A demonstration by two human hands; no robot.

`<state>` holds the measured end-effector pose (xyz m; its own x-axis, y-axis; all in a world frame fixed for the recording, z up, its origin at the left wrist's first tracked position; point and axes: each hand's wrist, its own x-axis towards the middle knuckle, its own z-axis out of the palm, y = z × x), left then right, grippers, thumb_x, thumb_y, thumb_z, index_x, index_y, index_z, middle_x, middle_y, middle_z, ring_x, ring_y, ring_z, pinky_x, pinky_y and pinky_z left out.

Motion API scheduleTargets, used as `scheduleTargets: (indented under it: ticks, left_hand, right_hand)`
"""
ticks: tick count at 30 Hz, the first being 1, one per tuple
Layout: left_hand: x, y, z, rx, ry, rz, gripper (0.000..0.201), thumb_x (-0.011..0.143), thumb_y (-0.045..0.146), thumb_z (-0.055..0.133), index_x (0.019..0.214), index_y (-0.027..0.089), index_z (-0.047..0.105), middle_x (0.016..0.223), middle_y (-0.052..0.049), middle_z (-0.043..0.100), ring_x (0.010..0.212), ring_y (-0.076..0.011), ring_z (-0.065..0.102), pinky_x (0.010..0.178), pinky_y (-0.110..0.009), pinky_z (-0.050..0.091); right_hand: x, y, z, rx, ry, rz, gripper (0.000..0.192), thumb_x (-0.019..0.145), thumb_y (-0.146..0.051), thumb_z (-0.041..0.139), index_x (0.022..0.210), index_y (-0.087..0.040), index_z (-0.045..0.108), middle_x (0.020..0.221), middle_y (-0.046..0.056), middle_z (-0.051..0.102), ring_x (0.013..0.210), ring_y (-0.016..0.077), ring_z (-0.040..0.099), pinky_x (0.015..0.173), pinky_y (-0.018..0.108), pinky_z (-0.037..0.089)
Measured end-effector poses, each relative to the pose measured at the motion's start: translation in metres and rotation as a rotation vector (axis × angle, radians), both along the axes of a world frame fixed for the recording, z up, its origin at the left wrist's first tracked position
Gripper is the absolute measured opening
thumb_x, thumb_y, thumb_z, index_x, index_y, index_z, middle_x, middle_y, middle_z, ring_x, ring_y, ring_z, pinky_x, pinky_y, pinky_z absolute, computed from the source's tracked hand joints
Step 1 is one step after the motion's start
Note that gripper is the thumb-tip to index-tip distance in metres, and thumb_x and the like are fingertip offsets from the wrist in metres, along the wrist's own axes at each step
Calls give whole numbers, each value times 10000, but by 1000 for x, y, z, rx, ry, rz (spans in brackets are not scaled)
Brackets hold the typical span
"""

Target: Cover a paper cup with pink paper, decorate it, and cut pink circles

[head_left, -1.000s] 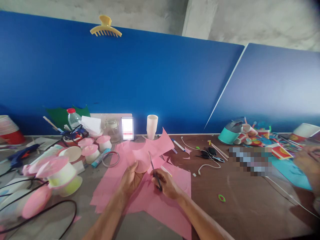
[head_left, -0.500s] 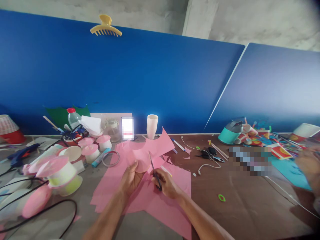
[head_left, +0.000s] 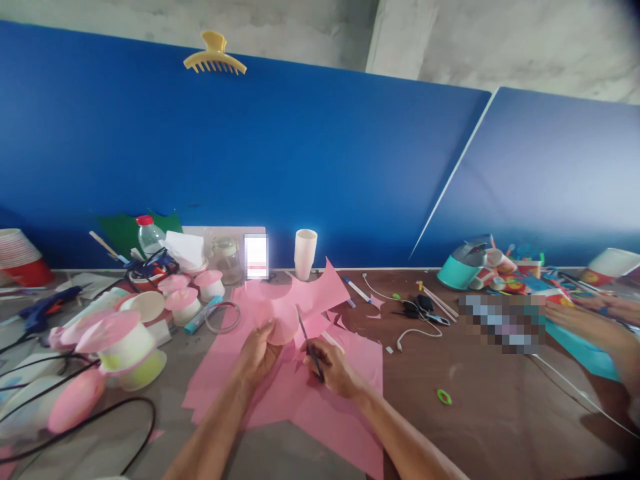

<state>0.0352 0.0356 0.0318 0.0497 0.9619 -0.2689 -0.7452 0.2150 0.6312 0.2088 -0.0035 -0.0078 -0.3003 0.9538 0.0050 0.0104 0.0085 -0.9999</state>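
My left hand [head_left: 259, 353] pinches the lower edge of a piece of pink paper [head_left: 320, 290], thumb on top. The part near my thumb has a rounded outline, while a pointed corner sticks up at the right. Scissors [head_left: 311, 348] are gripped in my right hand [head_left: 333, 368], their blades pointing up and away against the paper just right of the rounded part. Beneath both hands lie several pink sheets [head_left: 345, 420], spread and overlapping. Pink offcuts [head_left: 373, 308] are scattered to the right of the held paper.
Pink-topped paper cups [head_left: 125, 347], a glue gun [head_left: 45, 310] and black cables crowd the left. A stack of white cups [head_left: 305, 253] stands by the blue partition [head_left: 300, 153]. Keys [head_left: 425, 310] and a white cable lie right. A co-worker's hands [head_left: 585, 327] rest over blue paper.
The co-worker's hands have come further into view from the right, over the blue paper. My hands, scissors and pink paper stay almost in place; the scissor blades look closer together.
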Motion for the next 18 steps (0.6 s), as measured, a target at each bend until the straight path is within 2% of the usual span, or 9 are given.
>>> scheduleTargets:
  ticks: [8, 13, 18]
  left_hand:
    - [-2, 1, 0, 20, 71, 14, 262, 942, 45, 631, 1161, 125, 750, 835, -57, 838, 843, -214, 813, 906, -304, 635]
    - [-2, 1, 4, 6, 84, 15, 249, 932, 103, 685, 1172, 147, 738, 853, -54, 842, 916, -235, 813, 928, -331, 633]
    - [-4, 0, 5, 31, 97, 9, 218, 906, 62, 700, 1115, 102, 747, 841, -70, 841, 953, -257, 810, 943, -310, 622]
  right_hand:
    - [-1, 0, -3, -15, -2, -4, 391, 785, -541, 774, 934, -214, 621, 591, -80, 490, 534, 106, 465, 521, 245, 373]
    - [0, 1, -4, -23, 8, 3, 403, 782, -552, 775, 940, -213, 625, 594, -76, 497, 536, 110, 461, 504, 237, 387]
    - [0, 1, -4, -8, -14, -2, 402, 775, -547, 785, 934, -212, 630, 578, -82, 478, 528, 110, 453, 522, 249, 393]
